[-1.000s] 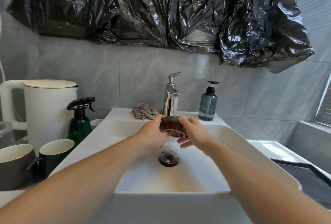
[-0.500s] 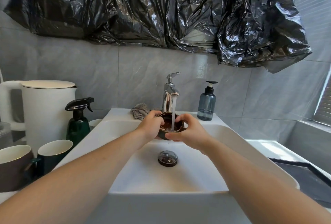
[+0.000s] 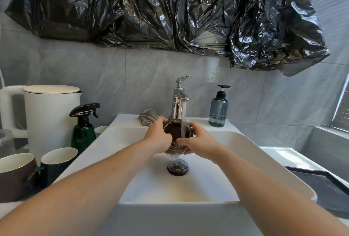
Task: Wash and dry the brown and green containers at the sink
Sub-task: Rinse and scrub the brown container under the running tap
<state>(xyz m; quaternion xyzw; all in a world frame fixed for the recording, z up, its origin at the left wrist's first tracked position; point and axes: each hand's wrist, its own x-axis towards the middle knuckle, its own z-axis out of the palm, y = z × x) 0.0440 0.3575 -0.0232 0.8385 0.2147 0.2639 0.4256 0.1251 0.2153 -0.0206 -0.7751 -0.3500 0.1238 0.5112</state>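
**Rinse in hand: brown container under the running tap**

Head view. I hold the small round brown container (image 3: 176, 133) over the white rectangular sink basin (image 3: 251, 152), tilted with its mouth towards me. My left hand (image 3: 159, 138) curls round its left rim; my right hand (image 3: 198, 141) grips the right side, thumb across the lower edge. Water from the chrome single-lever tap (image 3: 179, 101) falls into the bowl and spills from its lower lip above the dark round drain plug (image 3: 177, 167).

Judgement: to rinse well, I should turn the container under the stream so every inner face is wetted, keep a firm two-handed grip on the slick surface, and stay low over the basin.

Count: one brown container in hand; one brown mug (image 3: 16, 176) and one green mug (image 3: 56, 164) left of the sink; one grey crumpled cloth (image 3: 148, 118) behind the tap, likely for drying.
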